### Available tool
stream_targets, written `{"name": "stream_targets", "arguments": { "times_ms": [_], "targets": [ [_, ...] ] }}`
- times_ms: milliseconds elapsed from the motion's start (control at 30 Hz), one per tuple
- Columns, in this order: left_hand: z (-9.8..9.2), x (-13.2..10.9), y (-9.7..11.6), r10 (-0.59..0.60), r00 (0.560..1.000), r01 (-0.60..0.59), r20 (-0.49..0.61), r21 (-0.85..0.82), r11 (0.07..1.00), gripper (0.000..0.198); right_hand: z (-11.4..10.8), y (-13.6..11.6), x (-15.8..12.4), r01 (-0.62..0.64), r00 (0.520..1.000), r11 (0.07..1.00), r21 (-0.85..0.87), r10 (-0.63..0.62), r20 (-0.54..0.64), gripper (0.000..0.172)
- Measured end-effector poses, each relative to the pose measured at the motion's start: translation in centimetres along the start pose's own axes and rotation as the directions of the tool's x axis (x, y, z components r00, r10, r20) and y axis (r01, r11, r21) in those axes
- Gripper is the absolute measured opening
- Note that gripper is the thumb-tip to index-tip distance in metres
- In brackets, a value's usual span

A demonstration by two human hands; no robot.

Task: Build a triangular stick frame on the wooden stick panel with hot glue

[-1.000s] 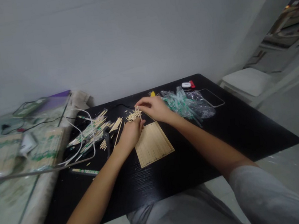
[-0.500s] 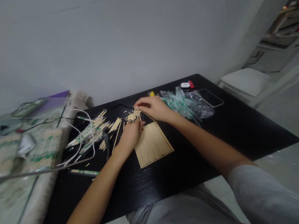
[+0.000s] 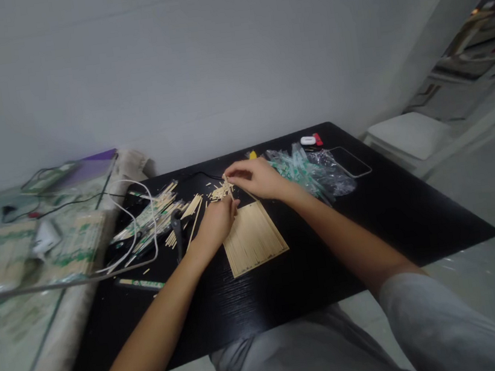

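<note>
My left hand [image 3: 219, 218] is closed on the lower end of a short wooden stick [image 3: 230, 189], just beyond the far left corner of a flat square panel [image 3: 254, 239] made of wooden sticks laid side by side. My right hand [image 3: 258, 178] pinches the stick's upper end between thumb and fingertips. The stick stands roughly upright between my hands, partly covered by the fingers. Behind them lies a heap of short cut stick pieces [image 3: 217, 193]. A dark-handled tool [image 3: 177, 231] rests left of my left hand, its kind unclear.
Wrapped chopsticks [image 3: 160, 212] and a white cable [image 3: 154, 222] lie to the left on the black table [image 3: 330, 260]. Torn plastic wrappers [image 3: 305, 172], a white case [image 3: 308, 140] and a phone-like dark rectangle [image 3: 351, 161] are at the right. A glass-topped surface adjoins on the left.
My hands stay in nearly the same place. The right fingertips and the top of the stick have shifted slightly to the left, and the view has moved a little.
</note>
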State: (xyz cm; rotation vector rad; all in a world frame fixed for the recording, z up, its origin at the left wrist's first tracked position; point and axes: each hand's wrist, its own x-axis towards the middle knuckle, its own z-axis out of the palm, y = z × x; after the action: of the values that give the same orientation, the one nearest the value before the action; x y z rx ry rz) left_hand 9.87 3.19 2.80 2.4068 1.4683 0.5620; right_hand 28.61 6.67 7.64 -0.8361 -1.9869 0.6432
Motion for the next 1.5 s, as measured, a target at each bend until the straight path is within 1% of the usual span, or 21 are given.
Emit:
{"name": "stream_targets", "arguments": {
  "times_ms": [233, 400, 567, 700, 800, 900, 933, 1000, 1033, 1067, 1133, 1267, 1367, 1500],
  "targets": [
    [0.0, 0.0, 0.1, 0.005, 1.0, -0.005, 0.007, -0.001, 1.0, 0.027, 0.0, 0.0, -0.1, -0.033, 0.999, 0.998, 0.054, 0.032, 0.025, 0.017],
    [-0.2, 0.0, 0.1, 0.006, 1.0, -0.006, 0.007, 0.002, 1.0, 0.027, 0.3, -0.3, -0.2, -0.058, 0.998, 0.996, 0.065, 0.059, -0.018, 0.018],
    [-0.2, 0.1, 0.0, 0.014, 1.0, -0.014, 0.01, 0.009, 1.0, 0.028, 0.8, -0.2, -0.1, -0.072, 0.995, 0.993, 0.092, 0.078, -0.063, 0.014],
    [-0.2, 0.1, 0.1, 0.004, 1.0, -0.004, 0.02, 0.014, 1.0, 0.032, 1.0, 0.0, -0.1, -0.077, 0.993, 0.992, 0.1, 0.085, -0.081, 0.015],
    [-1.3, -0.2, 0.5, 0.007, 0.999, -0.008, 0.045, 0.016, 1.0, 0.031, 1.1, 0.0, -0.1, -0.074, 0.993, 0.991, 0.11, 0.084, -0.086, 0.015],
    [-3.5, -0.6, 0.8, 0.003, 0.998, -0.002, 0.061, -0.01, 1.0, 0.027, 1.0, -0.1, -0.2, -0.071, 0.994, 0.993, 0.091, 0.078, -0.081, 0.014],
    [-4.2, -0.7, 0.8, -0.002, 0.999, 0.003, 0.036, -0.012, 1.0, 0.027, 1.0, -0.1, -0.2, -0.068, 0.994, 0.994, 0.082, 0.075, -0.079, 0.014],
    [-5.4, -0.7, 0.6, -0.023, 0.995, 0.024, -0.099, 0.006, 1.0, 0.024, 1.0, -0.2, -0.2, -0.059, 0.995, 0.996, 0.067, 0.065, -0.076, 0.014],
    [-5.7, -0.6, 0.5, -0.026, 0.985, 0.027, -0.172, 0.005, 1.0, 0.021, 0.9, -0.2, -0.2, -0.054, 0.995, 0.997, 0.059, 0.058, -0.075, 0.015],
    [-5.9, -0.5, 0.2, -0.022, 0.971, 0.022, -0.236, -0.003, 1.0, 0.017, 0.9, -0.2, -0.2, -0.05, 0.996, 0.998, 0.049, 0.054, -0.076, 0.015],
    [-5.7, -0.2, -0.2, 0.004, 0.954, -0.017, -0.3, -0.041, 0.999, 0.014, 0.9, -0.3, -0.2, -0.048, 0.996, 0.999, 0.02, 0.049, -0.071, 0.015],
    [-4.6, 0.3, -0.4, 0.052, 0.956, -0.089, -0.289, -0.115, 0.989, 0.017, 0.7, -0.3, -0.2, -0.048, 0.997, 0.999, -0.021, 0.047, -0.056, 0.016],
    [-4.2, 0.4, -0.2, 0.023, 0.958, -0.073, -0.285, -0.163, 0.984, 0.017, 0.5, -0.4, -0.2, -0.041, 0.998, 0.999, -0.025, 0.039, -0.045, 0.017],
    [-4.2, 0.4, -0.2, -0.015, 0.964, -0.046, -0.267, -0.22, 0.974, 0.019, 0.2, -0.3, -0.2, -0.033, 0.999, 0.998, -0.047, 0.031, -0.035, 0.016]
  ]
}}
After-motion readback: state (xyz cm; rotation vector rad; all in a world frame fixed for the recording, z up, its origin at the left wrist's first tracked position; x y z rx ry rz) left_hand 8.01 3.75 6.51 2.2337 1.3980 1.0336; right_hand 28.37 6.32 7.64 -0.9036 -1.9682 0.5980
